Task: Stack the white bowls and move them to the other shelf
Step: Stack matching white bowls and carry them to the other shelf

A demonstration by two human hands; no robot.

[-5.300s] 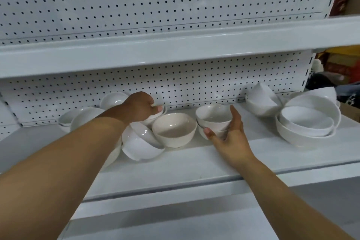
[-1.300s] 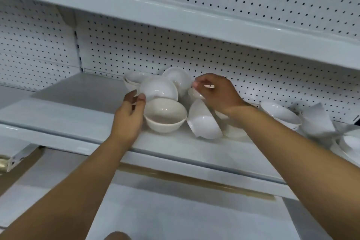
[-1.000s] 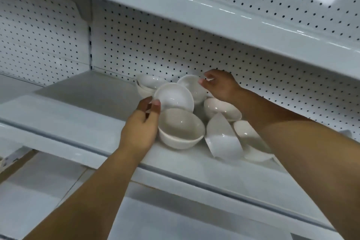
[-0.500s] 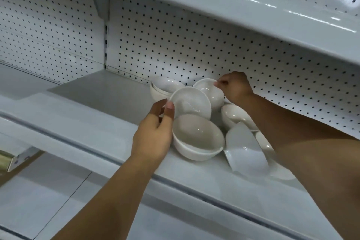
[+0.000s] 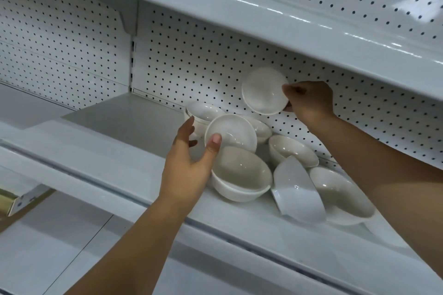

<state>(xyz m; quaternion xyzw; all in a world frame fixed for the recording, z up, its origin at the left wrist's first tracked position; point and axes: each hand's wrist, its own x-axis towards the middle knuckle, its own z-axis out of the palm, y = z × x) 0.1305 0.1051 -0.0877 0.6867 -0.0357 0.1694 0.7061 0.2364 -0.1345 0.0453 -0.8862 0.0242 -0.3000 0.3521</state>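
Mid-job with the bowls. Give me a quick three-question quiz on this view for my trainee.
1. True or false: the right hand holds a raised bowl clear of the shelf.
2. The left hand grips: A) a tilted bowl by its rim; B) the upper shelf; C) nothing.
3. Fill in: the number of bowls held in hands is ___.
Key: 1 true; 2 A; 3 two.
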